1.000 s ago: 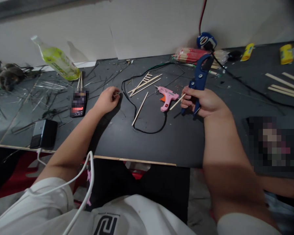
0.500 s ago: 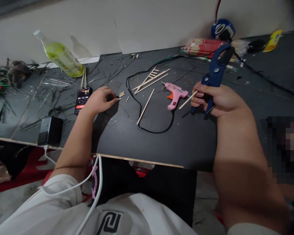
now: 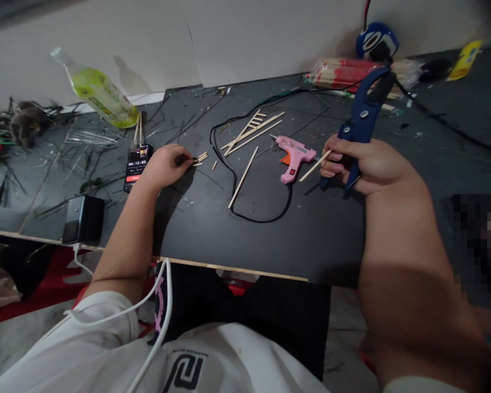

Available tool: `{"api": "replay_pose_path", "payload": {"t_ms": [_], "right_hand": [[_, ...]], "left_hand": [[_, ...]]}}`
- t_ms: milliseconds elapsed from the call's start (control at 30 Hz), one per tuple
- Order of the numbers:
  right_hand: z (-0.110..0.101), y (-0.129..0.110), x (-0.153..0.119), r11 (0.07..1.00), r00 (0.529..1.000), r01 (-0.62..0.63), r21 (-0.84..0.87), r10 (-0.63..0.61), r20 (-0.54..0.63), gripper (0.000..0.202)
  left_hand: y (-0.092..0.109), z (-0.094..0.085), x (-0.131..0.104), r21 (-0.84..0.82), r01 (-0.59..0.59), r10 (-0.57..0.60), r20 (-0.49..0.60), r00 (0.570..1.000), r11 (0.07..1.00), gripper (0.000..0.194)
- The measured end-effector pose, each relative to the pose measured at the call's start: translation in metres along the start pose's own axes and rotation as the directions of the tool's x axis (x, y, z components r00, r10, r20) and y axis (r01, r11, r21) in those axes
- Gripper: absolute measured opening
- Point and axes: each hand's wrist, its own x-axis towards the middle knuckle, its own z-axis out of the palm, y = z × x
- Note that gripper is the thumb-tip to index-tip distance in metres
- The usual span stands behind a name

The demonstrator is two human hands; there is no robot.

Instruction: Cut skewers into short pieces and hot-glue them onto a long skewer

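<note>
My right hand [image 3: 347, 161] is wrapped round a blue hand cutter [image 3: 362, 117], its curved jaws pointing up and away. The same fingers also hold a thin wooden stick [image 3: 314, 166] that slants down to the left. My left hand [image 3: 169, 165] rests on the dark table with thumb and fingertips drawn together beside several short cut stick pieces [image 3: 203, 156]. Whether a piece is between those fingertips I cannot make out. Between the hands lie a pink glue gun [image 3: 297, 157], a single long stick [image 3: 244, 177] and a small ladder-like frame of sticks [image 3: 251, 131].
A black cable [image 3: 262, 220] loops round the sticks to the glue gun. At the left stand a bottle [image 3: 102, 95], a phone [image 3: 137, 170] showing a timer and a black power bank [image 3: 84, 218]. A bag of sticks [image 3: 339, 73] and a blue tape measure [image 3: 376, 42] lie at the back.
My left hand has drawn back slightly to the left by the short pieces. The cutter and stick stay in my right hand, nearly still; the view has shifted a little.
</note>
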Motion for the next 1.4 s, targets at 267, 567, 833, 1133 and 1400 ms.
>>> {"api": "replay_pose_path", "payload": {"t_ms": [267, 567, 833, 1133, 1400], "right_hand": [[0.001, 0.002, 0.001, 1.0, 1.0, 0.001, -0.011, -0.001, 0.006, 0.013], [0.0, 0.001, 0.0, 1.0, 1.0, -0.003, 0.0, 0.003, 0.008, 0.014], [-0.001, 0.002, 0.002, 1.0, 0.999, 0.011, -0.004, -0.011, 0.033, 0.016], [0.002, 0.0, 0.0, 1.0, 0.999, 0.009, -0.005, -0.009, 0.053, 0.029], [0.008, 0.0, -0.004, 0.996, 0.995, 0.089, -0.017, -0.088, 0.039, 0.037]], "left_hand": [[0.002, 0.006, 0.002, -0.023, -0.007, 0.005, -0.065, 0.998, 1.0, 0.027], [0.006, 0.0, 0.0, -0.016, 0.009, -0.009, -0.01, 1.0, 1.0, 0.026], [0.049, 0.007, -0.003, 0.097, 0.047, -0.036, -0.116, 0.993, 0.994, 0.034], [0.078, 0.025, 0.001, 0.336, -0.006, 0.007, -0.002, 1.0, 0.942, 0.034], [0.072, -0.027, -0.012, -0.464, 0.137, -0.223, -0.136, 0.965, 0.875, 0.03]]}}
